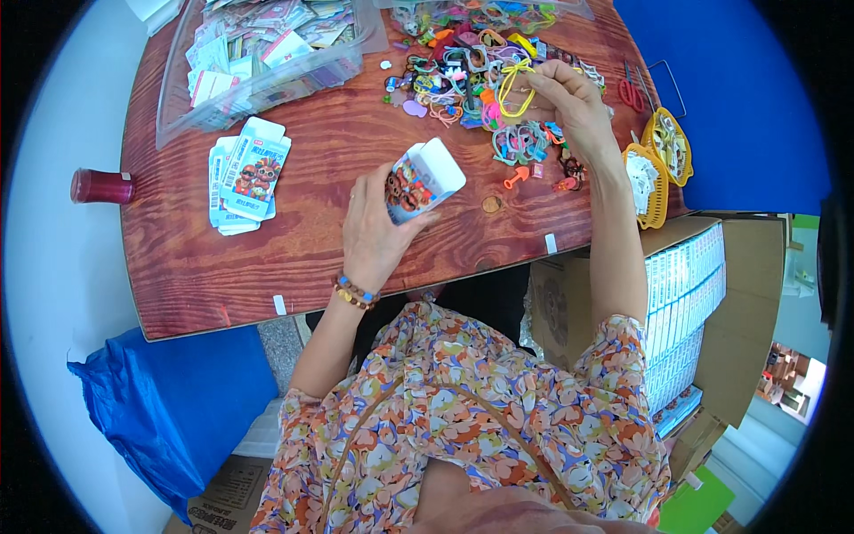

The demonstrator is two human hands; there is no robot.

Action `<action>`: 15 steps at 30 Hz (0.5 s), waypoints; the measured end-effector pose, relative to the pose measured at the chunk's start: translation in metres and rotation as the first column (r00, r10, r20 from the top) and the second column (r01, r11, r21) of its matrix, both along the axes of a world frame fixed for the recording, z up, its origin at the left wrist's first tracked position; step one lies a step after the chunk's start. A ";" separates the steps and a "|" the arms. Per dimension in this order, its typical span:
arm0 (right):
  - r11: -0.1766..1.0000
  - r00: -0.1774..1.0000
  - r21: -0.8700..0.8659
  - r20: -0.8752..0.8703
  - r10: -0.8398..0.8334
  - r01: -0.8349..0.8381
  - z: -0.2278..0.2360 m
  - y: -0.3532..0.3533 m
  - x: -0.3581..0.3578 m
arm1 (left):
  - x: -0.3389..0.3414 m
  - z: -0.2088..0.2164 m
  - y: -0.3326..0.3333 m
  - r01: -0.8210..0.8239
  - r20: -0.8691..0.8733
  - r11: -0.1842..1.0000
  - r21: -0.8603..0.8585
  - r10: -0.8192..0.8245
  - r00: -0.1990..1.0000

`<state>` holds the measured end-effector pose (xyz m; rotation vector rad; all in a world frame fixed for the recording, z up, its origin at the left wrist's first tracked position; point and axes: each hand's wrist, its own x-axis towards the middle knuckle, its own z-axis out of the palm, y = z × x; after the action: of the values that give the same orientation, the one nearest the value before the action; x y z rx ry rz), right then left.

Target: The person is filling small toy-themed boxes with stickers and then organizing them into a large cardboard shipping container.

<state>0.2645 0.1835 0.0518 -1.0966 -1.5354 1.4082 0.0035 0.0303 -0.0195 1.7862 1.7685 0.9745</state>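
Observation:
My left hand (375, 214) is closed around a small blue and white printed carton (418, 185), its white top flap standing up toward the upper right. In my right hand (574, 102), pinched between the fingertips, hangs a yellow looped cord (513, 87). It is above a pile of colourful cords and trinkets (454, 76) spread over the table's far middle. Beneath the right hand lie a grey-green looped cluster (525, 142) and an orange trinket (515, 178). Flattened cartons (249, 173) of the same print lie stacked left of my left hand.
A clear plastic bin (258, 98) of cards and packets stands at the far left of the wooden table (302, 254). A dark red jar (102, 186) lies at the left edge. Red scissors (631, 93) and yellow baskets (656, 200) sit right. A cardboard box (756, 303) holds rows of cartons.

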 end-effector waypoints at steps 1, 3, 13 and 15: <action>0.998 0.992 -0.051 -0.121 0.019 -0.025 -0.002 -0.004 -0.002 | 0.003 -0.001 0.003 0.000 -0.023 1.000 0.012 0.000 1.000; 0.997 0.983 -0.061 -0.176 0.042 -0.053 0.001 -0.022 -0.015 | 0.007 -0.002 0.005 -0.010 -0.061 1.000 0.011 0.011 0.998; 0.992 0.956 0.093 0.287 0.056 -0.086 0.002 -0.081 -0.067 | 0.008 -0.003 0.001 -0.020 -0.078 0.994 0.109 0.028 0.997; 0.987 0.929 0.108 0.364 0.071 -0.118 0.003 -0.082 -0.066 | 0.008 -0.006 0.003 -0.019 -0.086 0.994 0.112 0.028 0.996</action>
<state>0.1986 0.1016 0.0548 -1.2655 -1.9338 1.1947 0.0119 0.0330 -0.0258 1.9069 1.8241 1.0375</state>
